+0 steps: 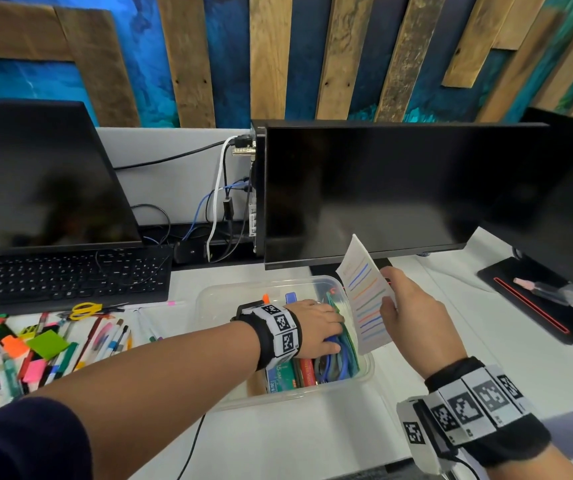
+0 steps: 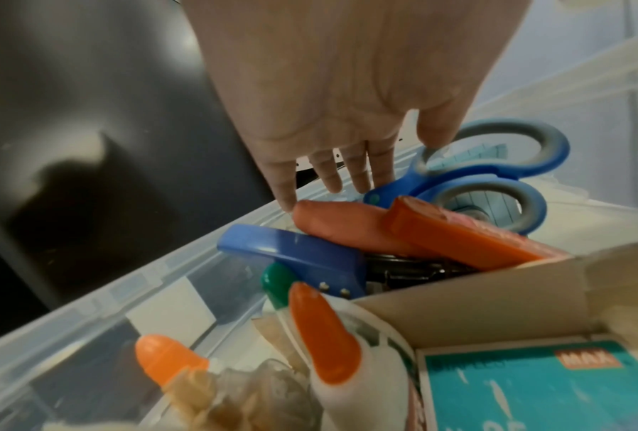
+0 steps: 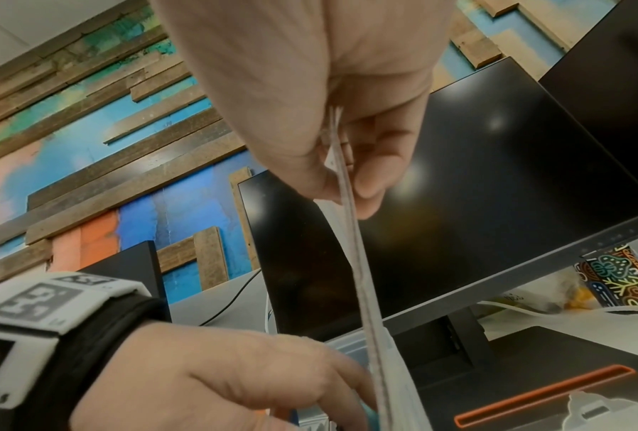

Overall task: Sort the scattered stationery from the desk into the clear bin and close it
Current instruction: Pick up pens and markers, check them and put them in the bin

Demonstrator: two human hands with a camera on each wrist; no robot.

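Observation:
The clear bin (image 1: 229, 287) stands mid-desk, packed with stationery: blue scissors (image 2: 494, 180), a blue stapler (image 2: 295, 250), an orange-capped glue bottle (image 2: 324, 326) and a teal staple box (image 2: 531, 387). My left hand (image 1: 326, 329) reaches inside the bin with straight fingers (image 2: 332, 175) that lie on the scissors and the orange items and hold nothing. My right hand (image 1: 390, 299) holds a white card with coloured lines (image 1: 364, 299) upright at the bin's right side. Thumb and fingers (image 3: 341, 186) pinch the card (image 3: 369, 291), whose lower edge dips into the bin.
Pens, markers, sticky notes (image 1: 53, 344) and yellow scissors (image 1: 84, 310) lie scattered at the left. A black keyboard (image 1: 63, 278) and dark monitors (image 1: 382, 188) stand behind. A black pad with red trim (image 1: 537, 306) is at the right. A cable (image 1: 191, 445) runs along the desk front.

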